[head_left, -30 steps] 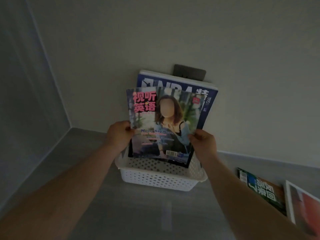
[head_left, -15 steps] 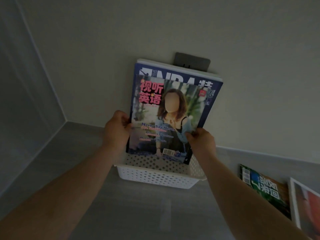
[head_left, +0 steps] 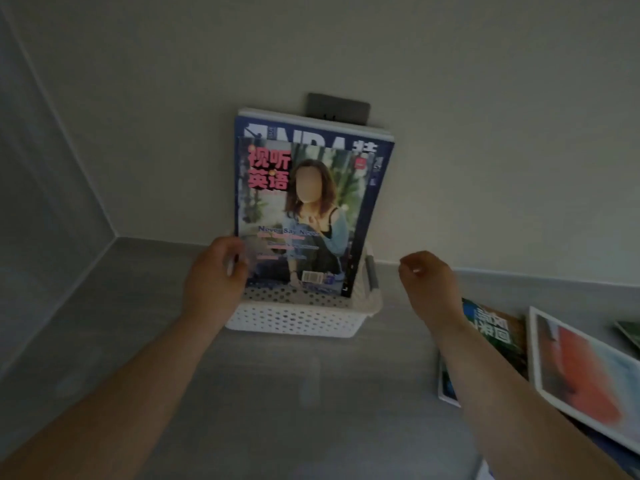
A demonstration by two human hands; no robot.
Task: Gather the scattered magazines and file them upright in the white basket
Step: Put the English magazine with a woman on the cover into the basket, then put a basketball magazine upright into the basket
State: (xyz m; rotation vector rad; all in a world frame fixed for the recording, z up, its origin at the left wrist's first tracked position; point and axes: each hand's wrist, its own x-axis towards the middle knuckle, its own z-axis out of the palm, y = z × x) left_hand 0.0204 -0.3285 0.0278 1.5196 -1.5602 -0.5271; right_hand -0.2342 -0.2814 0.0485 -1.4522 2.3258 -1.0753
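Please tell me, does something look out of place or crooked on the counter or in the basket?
Yes. Several magazines lie flat and overlapping at odd angles on the counter at the right, not yet filed. In the white basket the pink-titled magazine stands upright but slightly tilted against the blue one behind it.

- NBA magazine (head_left: 375,168) mostly covered by the front magazine (head_left: 298,216).
- Wall plate (head_left: 338,106) half hidden behind both.
- Orange-cover magazine (head_left: 585,372) cut off at the right edge.
- Left hand (head_left: 214,271) blurred.
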